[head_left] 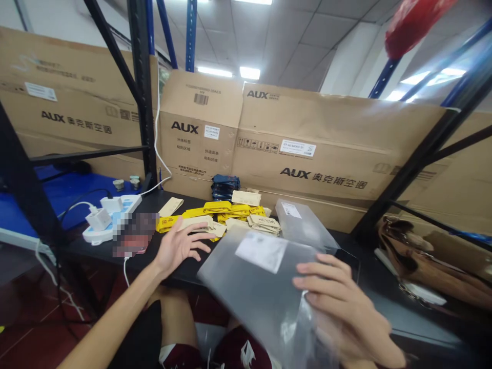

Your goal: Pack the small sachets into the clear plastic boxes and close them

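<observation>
R hand (338,302) sits at approx 5 o'clock of the view. Its fingers lie across the front of a grey plastic bag (249,292), thumb hidden behind it, so it's grasping the bag by the lower-right part. Hand is somewhat blurred. Bag is tilted and lifted off the black surface (388,302), low-centre in view over the person's lap, w/ a white label (262,251) near its top edge, at 11 o'clock from the R hand.

L hand (180,247) is at 9 o'clock of the bag, fingers spread & released, holding nothing. Fingertips reach the near edge of a pile of packets (225,215), yellow & beige, lying at 1 o'clock of that hand. Can't tell if the tips actually touch a packet.

Second clear bag (307,228) lies flat on the surface at 12 o'clock of the held bag, just beside the pile. Small stack of dark blue packets (225,187) is at 12 o'clock of the pile, against the cardboard boxes (330,148) marked AUX along the back. White power strip (115,212) w/ plugs is at 10 o'clock of the L hand. Brown bag (415,256) is at 3 o'clock, at the far right of the surface. Black rack posts (140,92) frame both sides.
</observation>
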The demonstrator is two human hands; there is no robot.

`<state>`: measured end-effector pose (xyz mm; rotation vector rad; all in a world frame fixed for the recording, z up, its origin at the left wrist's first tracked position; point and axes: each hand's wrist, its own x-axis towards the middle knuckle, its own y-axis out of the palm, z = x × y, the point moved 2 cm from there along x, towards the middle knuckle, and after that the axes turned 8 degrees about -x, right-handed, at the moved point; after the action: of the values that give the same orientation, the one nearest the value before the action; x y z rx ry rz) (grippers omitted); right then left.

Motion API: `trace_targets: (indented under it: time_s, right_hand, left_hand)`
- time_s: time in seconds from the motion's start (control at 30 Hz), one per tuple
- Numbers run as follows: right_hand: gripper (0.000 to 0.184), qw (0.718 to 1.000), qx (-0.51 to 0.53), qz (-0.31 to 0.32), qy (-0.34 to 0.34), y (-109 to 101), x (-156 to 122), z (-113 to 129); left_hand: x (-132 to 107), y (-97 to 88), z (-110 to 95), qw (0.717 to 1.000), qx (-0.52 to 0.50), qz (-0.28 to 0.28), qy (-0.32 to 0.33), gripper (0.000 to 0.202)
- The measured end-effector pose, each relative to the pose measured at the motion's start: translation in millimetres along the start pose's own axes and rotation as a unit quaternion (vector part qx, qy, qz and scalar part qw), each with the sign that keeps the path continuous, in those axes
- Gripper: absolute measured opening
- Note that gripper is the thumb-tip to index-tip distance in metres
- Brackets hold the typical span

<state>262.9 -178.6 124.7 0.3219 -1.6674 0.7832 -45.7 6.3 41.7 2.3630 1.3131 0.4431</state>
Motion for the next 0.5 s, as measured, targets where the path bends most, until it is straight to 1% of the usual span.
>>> trace_targets:
  time_s: [0.03, 0.07, 0.1, 0.13, 0.17, 0.2, 0.23, 0.27, 0.3, 0.37, 0.4, 0.43, 0.47, 0.5]
  right_hand:
    - [0.03, 0.999, 0.033, 0.009, -0.005, 2.2, 1.8, 2.6]
    - [0.032, 0.998, 0.056, 0.023, -0.016, 3.6, 5.4, 0.2]
    - [0.031, 0.995, 0.07, 0.061, -0.034, 4.9, 10.7, -6.0]
    - [0.03, 0.991, 0.074, 0.096, -0.05, 5.7, 17.3, -14.3]
    - [0.027, 0.989, 0.072, 0.111, -0.066, 6.4, 25.0, -22.8]
    - [0.025, 0.989, 0.064, 0.107, -0.077, 7.9, 33.2, -29.6]
    - [0.023, 0.991, 0.056, 0.084, -0.083, 10.9, 41.6, -33.6]
    - [0.021, 0.994, 0.051, 0.047, -0.079, 16.1, 49.8, -34.5]
    - [0.018, 0.997, 0.05, 0.002, -0.066, 23.7, 57.4, -32.8]
    - [0.015, 0.994, 0.061, -0.094, -0.011, 46.5, 71.3, -28.2]
    - [0.015, 0.988, 0.068, -0.137, 0.025, 60.8, 77.7, -28.6]
    - [0.02, 0.98, 0.073, -0.172, 0.068, 76.7, 83.7, -32.7]
    - [0.032, 0.964, 0.088, -0.231, 0.096, 92.2, 88.7, -40.1]
    - [0.039, 0.943, 0.108, -0.288, 0.126, 108.1, 92.6, -51.0]
  left_hand:
    - [-4.4, -0.4, -7.1, 0.999, -0.02, 0.029, -0.029, 0.091]
    - [-9.4, 0.7, -12.2, 0.997, -0.005, 0.051, -0.055, 0.089]
    - [-14.1, 3.2, -15.2, 0.995, 0.023, 0.065, -0.068, 0.084]
    - [-18.2, 7.0, -16.0, 0.993, 0.051, 0.074, -0.077, 0.075]
    - [-21.1, 11.2, -15.3, 0.993, 0.064, 0.068, -0.075, 0.067]
    - [-22.6, 15.2, -13.3, 0.995, 0.051, 0.052, -0.07, 0.06]
    - [-22.7, 18.6, -10.3, 0.997, 0.023, 0.033, -0.065, 0.056]
    - [-21.7, 21.1, -6.8, 0.998, -0.01, 0.019, -0.061, 0.053]
    - [-19.8, 22.9, -2.6, 0.996, -0.045, 0.016, -0.07, 0.05]
    - [-14.3, 23.5, 5.8, 0.99, -0.109, 0.009, -0.092, 0.046]
    - [-11.1, 22.4, 9.5, 0.986, -0.14, -0.007, -0.092, 0.044]
    - [-8.0, 20.6, 12.5, 0.981, -0.173, -0.039, -0.076, 0.043]
    - [-5.2, 18.4, 15.0, 0.975, -0.204, -0.08, -0.043, 0.043]
    - [-2.9, 16.7, 17.2, 0.966, -0.232, -0.114, -0.006, 0.043]
